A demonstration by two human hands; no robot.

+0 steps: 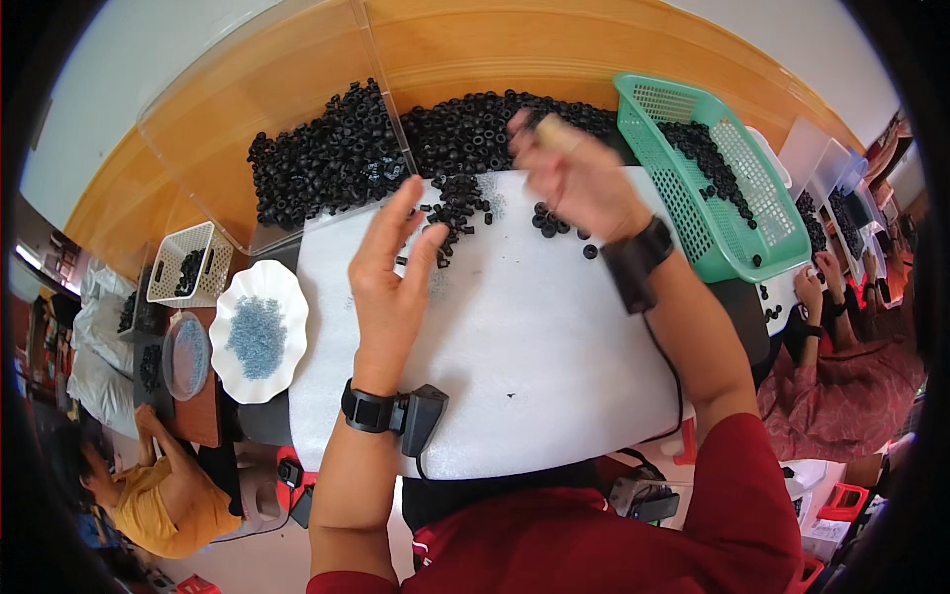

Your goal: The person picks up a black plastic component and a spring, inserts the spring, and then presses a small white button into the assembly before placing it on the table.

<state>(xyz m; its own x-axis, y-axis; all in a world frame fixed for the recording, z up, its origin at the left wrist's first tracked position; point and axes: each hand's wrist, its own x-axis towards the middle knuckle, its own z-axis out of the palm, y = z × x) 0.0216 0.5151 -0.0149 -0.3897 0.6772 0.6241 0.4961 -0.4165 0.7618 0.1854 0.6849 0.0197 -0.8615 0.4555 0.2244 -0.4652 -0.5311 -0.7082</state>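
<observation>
My left hand (389, 267) is raised over the white sheet (524, 346) with its fingers stretched apart, nothing visible in it. Just beyond its fingertips lies a loose cluster of small black parts (457, 208), some of them short and tubular. My right hand (579, 178) is blurred by motion near the far edge of the sheet, with a pale yellowish cover on one finger. Whether that hand grips anything cannot be made out. Below it rest several round black caps (550, 220). A large heap of black parts (465, 129) spreads along the back.
A clear plastic panel (391, 99) stands upright at the left of the heap. On the right is a green basket (693, 238) with black parts. A white scalloped dish (292, 346) of small bluish pieces (257, 337) and a white basket (211, 259) are on the left. People sit at both sides.
</observation>
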